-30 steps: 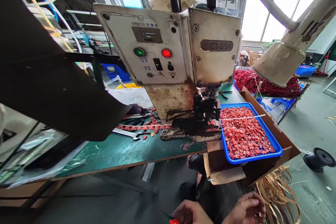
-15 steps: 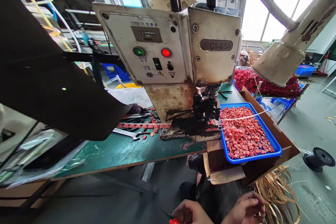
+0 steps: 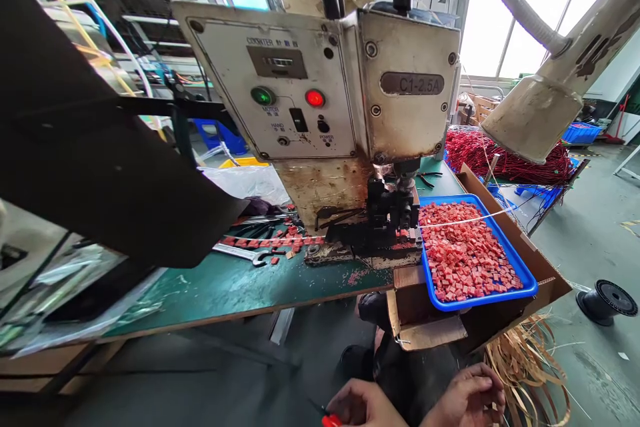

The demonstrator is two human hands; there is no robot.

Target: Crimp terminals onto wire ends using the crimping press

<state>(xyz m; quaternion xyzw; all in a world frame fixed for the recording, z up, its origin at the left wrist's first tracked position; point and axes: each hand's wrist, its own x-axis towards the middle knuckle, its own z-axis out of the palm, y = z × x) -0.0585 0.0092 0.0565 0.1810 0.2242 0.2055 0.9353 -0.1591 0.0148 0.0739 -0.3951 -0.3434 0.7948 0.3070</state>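
Could spill red pieces [image 3: 465,250] by bumping tray's [image 3: 487,301] near edge with left hand [image 3: 369,403] clutching red tool [image 3: 331,421], right hand [image 3: 466,396] loosely open.

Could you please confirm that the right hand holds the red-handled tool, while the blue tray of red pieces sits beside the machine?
Not quite: the head view shows the left hand, not the right hand, holding the red-handled tool. The blue tray of red pieces is beside the machine.

Below the front edge of the green-topped wooden-edged bench [image 3: 215,293], dark cloth [image 3: 415,377] covers the person's lap, its details lost in shadow. The left grip [image 3: 367,403] and right grip [image 3: 470,397] are bare human hands.
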